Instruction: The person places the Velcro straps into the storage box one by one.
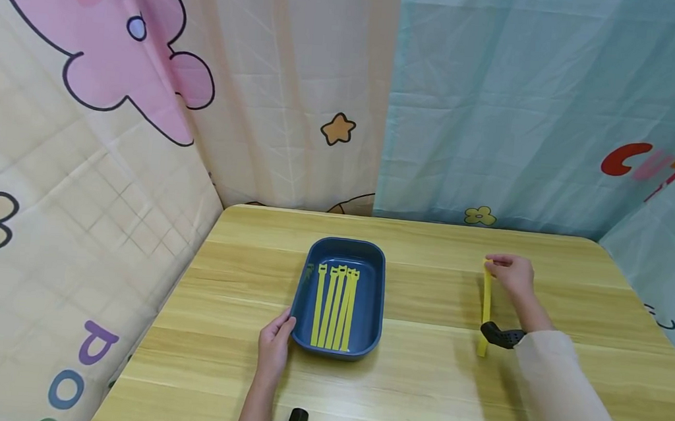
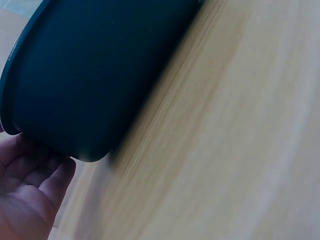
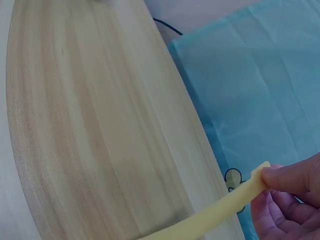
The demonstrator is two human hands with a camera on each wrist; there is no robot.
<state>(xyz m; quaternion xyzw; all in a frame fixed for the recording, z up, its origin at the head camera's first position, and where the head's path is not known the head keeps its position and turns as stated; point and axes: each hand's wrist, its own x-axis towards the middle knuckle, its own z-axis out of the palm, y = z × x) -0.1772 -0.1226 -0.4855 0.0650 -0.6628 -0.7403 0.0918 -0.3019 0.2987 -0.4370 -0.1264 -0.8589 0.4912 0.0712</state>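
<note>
A dark blue tray (image 1: 370, 305) stands left of the table's middle. My left hand (image 1: 275, 344) grips its near left corner, thumb at the rim and fingers beneath it. Seen from the left wrist, the tray's outer wall (image 2: 100, 75) fills the upper left, with the fingers tucked under its lip. Several flat yellow cable ties (image 1: 318, 308) with slotted heads lie lengthwise inside. Off to the right, my right hand (image 1: 513, 275) pinches one yellow cable tie (image 1: 487, 295) by its far end. Its strip (image 3: 215, 212) runs from thumb and fingers toward the near side.
The wood-grain table (image 1: 417, 402) has its far edge against printed curtains (image 1: 499, 117). Another curtain (image 1: 75, 216) hangs along the left side. Black wrist cameras (image 1: 501, 336) sit on both wrists, the right one overlapping the held tie in the head view.
</note>
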